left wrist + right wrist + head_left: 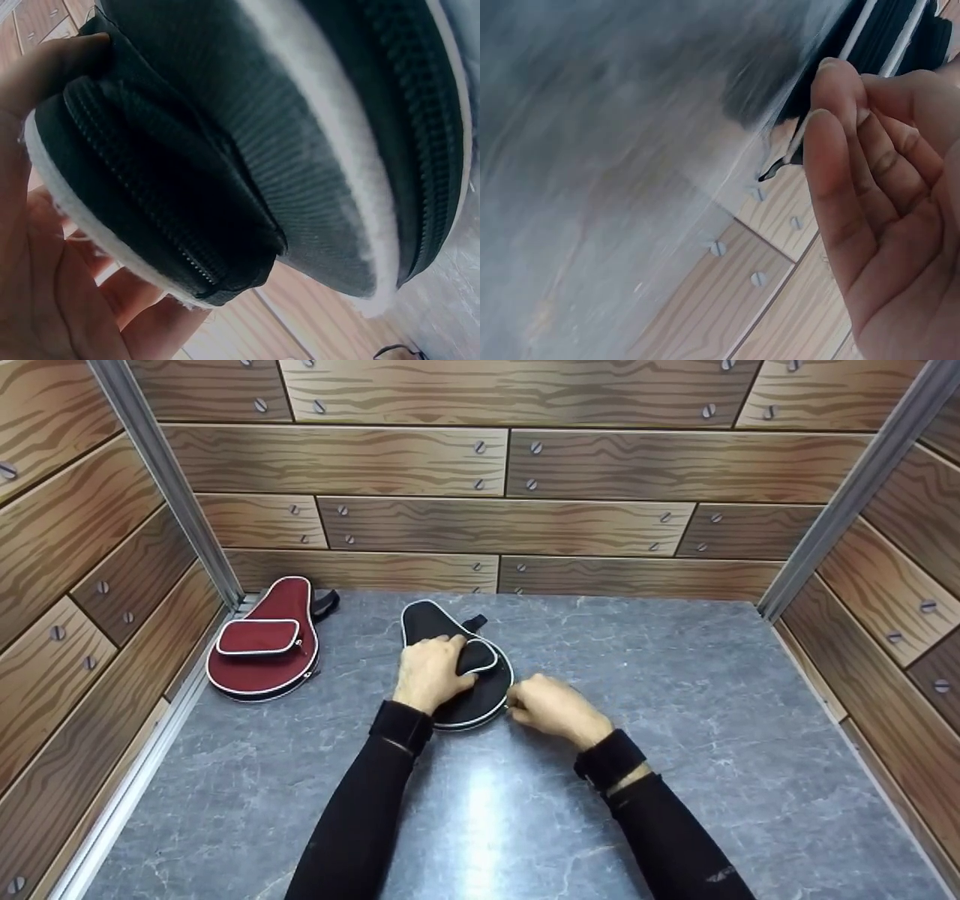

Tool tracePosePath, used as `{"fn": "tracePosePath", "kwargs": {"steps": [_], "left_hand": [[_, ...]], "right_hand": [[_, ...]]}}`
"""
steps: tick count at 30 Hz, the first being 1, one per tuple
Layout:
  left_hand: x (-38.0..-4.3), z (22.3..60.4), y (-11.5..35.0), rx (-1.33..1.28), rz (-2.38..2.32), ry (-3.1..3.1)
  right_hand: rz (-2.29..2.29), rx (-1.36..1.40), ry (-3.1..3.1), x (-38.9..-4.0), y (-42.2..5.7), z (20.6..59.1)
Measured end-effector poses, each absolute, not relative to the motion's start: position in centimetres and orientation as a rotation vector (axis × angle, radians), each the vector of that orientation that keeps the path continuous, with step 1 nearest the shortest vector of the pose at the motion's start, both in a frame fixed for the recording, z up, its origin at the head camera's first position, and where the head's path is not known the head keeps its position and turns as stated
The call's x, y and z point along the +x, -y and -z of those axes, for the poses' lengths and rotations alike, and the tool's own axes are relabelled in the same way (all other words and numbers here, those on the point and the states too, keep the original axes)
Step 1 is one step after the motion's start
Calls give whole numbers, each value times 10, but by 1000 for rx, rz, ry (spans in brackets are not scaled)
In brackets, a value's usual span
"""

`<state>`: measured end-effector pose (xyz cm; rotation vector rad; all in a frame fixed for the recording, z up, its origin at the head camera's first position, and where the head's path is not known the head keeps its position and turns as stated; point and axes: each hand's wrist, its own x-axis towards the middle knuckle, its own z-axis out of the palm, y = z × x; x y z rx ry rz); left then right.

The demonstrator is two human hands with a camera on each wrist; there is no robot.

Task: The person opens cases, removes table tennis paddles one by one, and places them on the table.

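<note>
A black table tennis paddle case (480, 701) with white piping lies on the grey floor, its narrow end pointing away. My left hand (433, 671) holds it down by its raised front pocket (150, 202), thumb on one side and fingers on the other. A zipper (412, 112) runs round the side wall of the case. At the right edge of the case, my right hand (551, 705) has thumb and fingertips pinched together over the zipper pull, which is mostly hidden by the fingers. In the right wrist view, the right hand (892, 195) overlaps the white-piped edge.
A red paddle case (262, 675) with white piping and a front pocket (259, 637) lies at the back left, its black strap (325, 604) beside it. Wood-patterned walls (420, 461) with metal corner posts (169, 472) enclose the grey marbled surface (675, 682).
</note>
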<state>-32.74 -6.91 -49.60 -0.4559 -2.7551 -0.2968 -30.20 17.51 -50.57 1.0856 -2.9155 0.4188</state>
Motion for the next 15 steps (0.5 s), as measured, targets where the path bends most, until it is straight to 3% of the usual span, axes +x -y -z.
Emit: {"fn": "tracePosePath", "kwargs": {"steps": [5, 15], "left_hand": [[-328, 495, 69, -447, 295, 2765], [-321, 488, 63, -487, 321, 2851]], "right_hand": [[-418, 1153, 2896, -297, -168, 505], [-453, 1025, 2904, -305, -181, 505]]}}
